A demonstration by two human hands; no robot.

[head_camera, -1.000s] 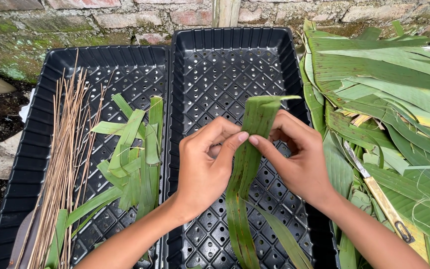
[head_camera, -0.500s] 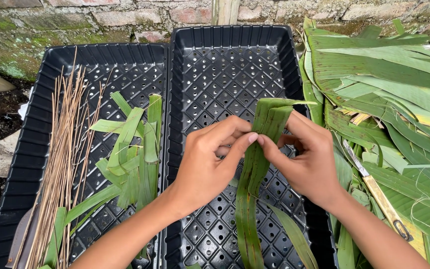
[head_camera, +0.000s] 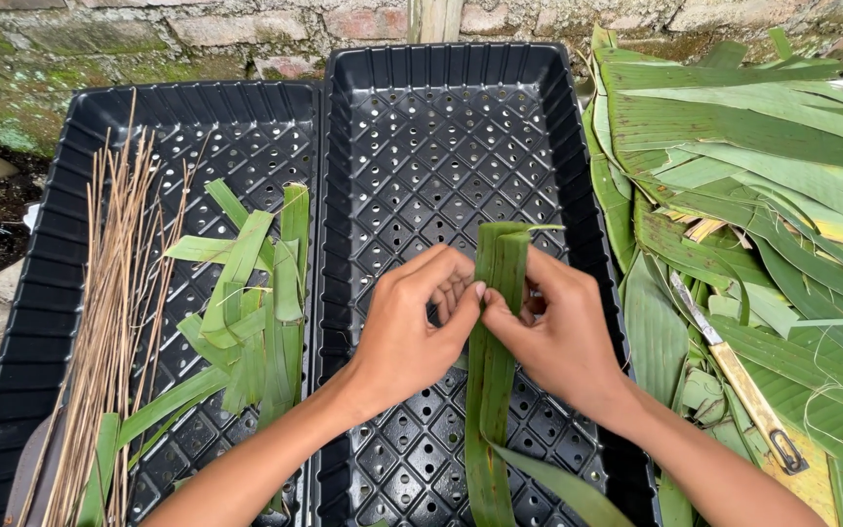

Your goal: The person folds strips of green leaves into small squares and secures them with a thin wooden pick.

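Pinching a long green folded leaf strip (head_camera: pixel 492 361) between both hands, held over the right-hand black perforated plastic tray (head_camera: pixel 412 127). Left hand (head_camera: pixel 407 337) closed on the strip's left edge, thumb and fingertips meeting at mid-strip; right hand (head_camera: pixel 558 342) closed on the right edge, fingers partly tucked behind the leaf. Strip runs upright in view, top end folded over, lower end trailing down across the tray floor toward the person.

Left-hand black perforated plastic tray (head_camera: pixel 80 127) holds a bundle of thin brown dry sticks (head_camera: pixel 109 322) along its left side and a loose heap of short green leaf strips (head_camera: pixel 251 312) just beside them. Pile of broad green leaves (head_camera: pixel 763 156) lies right of the trays, with a yellow-handled knife (head_camera: pixel 734 376) resting on it. Mossy brick wall (head_camera: pixel 148 29) behind.

Judgement: the fold looks best kept tight with the layers aligned, thumbs pressing close together so the strip edges don't slip or split along the grain.
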